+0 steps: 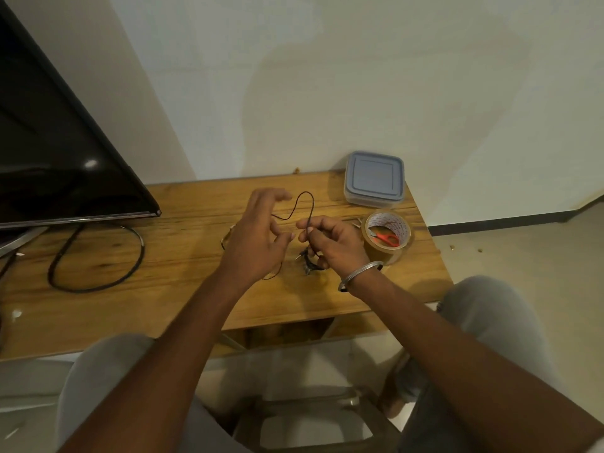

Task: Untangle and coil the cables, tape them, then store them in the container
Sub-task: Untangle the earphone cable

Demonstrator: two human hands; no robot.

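A thin black cable (310,204) loops up above the wooden table (183,256). My right hand (333,243) pinches it between thumb and fingers, and more of the cable with a small plug hangs in a bundle (309,261) below that hand. My left hand (258,233) hovers just to the left with fingers spread; the cable runs past its fingers, and whether they grip it I cannot tell. A clear container with a grey-blue lid (375,178), shut, stands at the back right. A roll of brown tape (387,237) lies to the right of my right hand.
Red-handled scissors (387,238) lie inside the tape roll. A black screen (58,152) stands at the left, with a thick black cable (98,256) looped on the table before it. My knees are under the table's front edge. A wall is close behind.
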